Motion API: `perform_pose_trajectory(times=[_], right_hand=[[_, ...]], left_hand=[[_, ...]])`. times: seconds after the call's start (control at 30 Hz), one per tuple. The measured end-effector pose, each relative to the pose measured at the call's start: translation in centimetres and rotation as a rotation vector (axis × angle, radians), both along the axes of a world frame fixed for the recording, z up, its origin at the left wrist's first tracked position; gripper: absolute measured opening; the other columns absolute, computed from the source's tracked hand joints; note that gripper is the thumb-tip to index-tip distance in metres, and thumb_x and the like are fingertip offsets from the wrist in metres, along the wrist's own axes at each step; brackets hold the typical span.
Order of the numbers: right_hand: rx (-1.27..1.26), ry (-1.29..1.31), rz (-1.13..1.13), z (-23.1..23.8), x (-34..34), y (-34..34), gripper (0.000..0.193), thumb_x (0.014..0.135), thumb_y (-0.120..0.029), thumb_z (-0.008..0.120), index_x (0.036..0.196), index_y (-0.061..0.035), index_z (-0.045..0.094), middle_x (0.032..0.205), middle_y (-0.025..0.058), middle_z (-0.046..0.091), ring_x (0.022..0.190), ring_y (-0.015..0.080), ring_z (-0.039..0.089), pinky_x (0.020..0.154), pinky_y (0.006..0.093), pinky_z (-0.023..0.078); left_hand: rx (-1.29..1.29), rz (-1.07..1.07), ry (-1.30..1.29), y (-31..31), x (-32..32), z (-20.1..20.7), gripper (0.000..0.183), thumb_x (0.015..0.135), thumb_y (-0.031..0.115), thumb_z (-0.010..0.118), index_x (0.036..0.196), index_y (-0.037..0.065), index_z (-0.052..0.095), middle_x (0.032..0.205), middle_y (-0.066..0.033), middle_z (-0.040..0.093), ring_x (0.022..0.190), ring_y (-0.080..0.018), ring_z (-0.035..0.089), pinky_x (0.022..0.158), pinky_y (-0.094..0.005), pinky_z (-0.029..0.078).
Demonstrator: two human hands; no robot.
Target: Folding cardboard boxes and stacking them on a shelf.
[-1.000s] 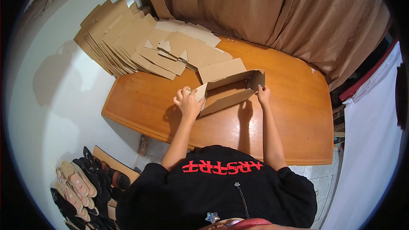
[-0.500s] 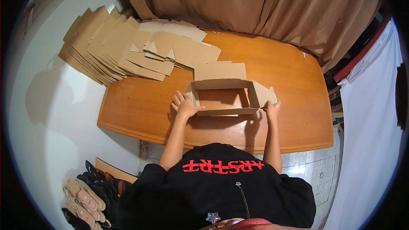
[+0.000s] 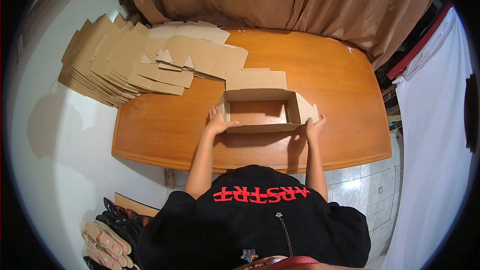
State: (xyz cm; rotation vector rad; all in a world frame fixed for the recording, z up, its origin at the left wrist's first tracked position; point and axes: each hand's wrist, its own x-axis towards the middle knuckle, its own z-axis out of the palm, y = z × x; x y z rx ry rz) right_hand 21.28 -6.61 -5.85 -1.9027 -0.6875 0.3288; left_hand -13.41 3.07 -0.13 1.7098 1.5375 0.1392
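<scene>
A partly folded brown cardboard box (image 3: 262,129) is held on the wooden table in front of me. Its walls stand around an open middle, through which the tabletop shows. From the far side a flat panel (image 3: 256,80) extends away from me. At the left end my left hand (image 3: 218,122) grips the corner, thumb along the near wall and fingers against the end wall. My right hand (image 3: 314,127) pinches the near right corner, beside a slanted flap (image 3: 306,108) that sticks out to the right. Some fingertips are hidden behind the cardboard.
Flat, unfolded cardboard pieces (image 3: 112,52) lie in a large overlapping pile at the table's far left. Brown curtains (image 3: 225,0) hang behind the wooden table (image 3: 340,95). A white cloth (image 3: 432,120) hangs at the right. Several shoes (image 3: 107,240) stand low at the left.
The left fingers, spread before, have drawn closer together against the box's left end, whose wall now stands straighter. The right hand keeps its corner. The whole view has shifted slightly.
</scene>
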Motion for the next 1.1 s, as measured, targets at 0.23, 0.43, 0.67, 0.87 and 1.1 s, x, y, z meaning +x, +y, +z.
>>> perform_pose_trajectory(times=[0.23,0.43,0.67,0.87,1.1], right_hand=[[-0.218,-0.693,0.168,6.6,-2.3,1.5,0.066,0.068,-0.002,0.062,0.127,-0.0031,0.035,0.129,0.0256,0.031,0.123,0.0371,0.032,0.101,0.0519,0.025],[-0.092,-0.535,0.383,7.9,-2.6,4.6,0.067,0.069,0.002,0.060,0.129,-0.0100,0.035,0.130,0.0170,0.035,0.122,0.0342,0.035,0.100,0.0542,0.025],[-0.061,-0.507,0.600,7.0,-1.5,4.5,0.051,0.068,0.008,0.057,0.116,-0.0088,0.053,0.115,0.0163,0.052,0.107,0.0335,0.050,0.092,0.0378,0.041],[0.002,-0.489,0.576,5.6,-1.3,3.1,0.045,0.066,0.006,0.055,0.108,-0.0117,0.061,0.117,0.0176,0.050,0.110,0.0347,0.047,0.093,0.0401,0.039],[-0.120,-0.674,0.556,5.2,-1.6,1.9,0.051,0.064,-0.002,0.057,0.113,-0.0159,0.060,0.125,0.0163,0.044,0.116,0.0345,0.041,0.097,0.0444,0.032]], left_hand=[[0.087,0.058,-0.016,-1.1,1.2,2.1,0.133,0.058,0.072,0.063,0.135,-0.013,-0.004,0.142,-0.0303,-0.011,0.134,-0.0378,-0.013,0.108,-0.0501,0.000],[0.083,-0.085,0.066,-1.1,1.6,1.4,0.140,0.050,0.070,0.069,0.134,-0.014,-0.005,0.141,-0.0328,-0.014,0.133,-0.0382,-0.016,0.106,-0.0514,-0.004],[0.158,-0.092,-0.034,-1.4,0.8,0.7,0.151,0.034,0.061,0.080,0.139,-0.003,-0.007,0.145,-0.0247,-0.010,0.136,-0.0342,-0.011,0.108,-0.0487,-0.002],[0.235,-0.131,0.016,-1.8,1.4,2.0,0.152,0.030,0.055,0.083,0.140,0.002,-0.008,0.147,-0.0200,-0.008,0.137,-0.0302,-0.009,0.107,-0.0517,-0.003],[0.412,-0.048,0.008,-2.2,2.3,2.7,0.145,0.035,0.053,0.082,0.142,0.009,-0.005,0.148,-0.0152,-0.007,0.137,-0.0292,-0.006,0.106,-0.0555,-0.002]])
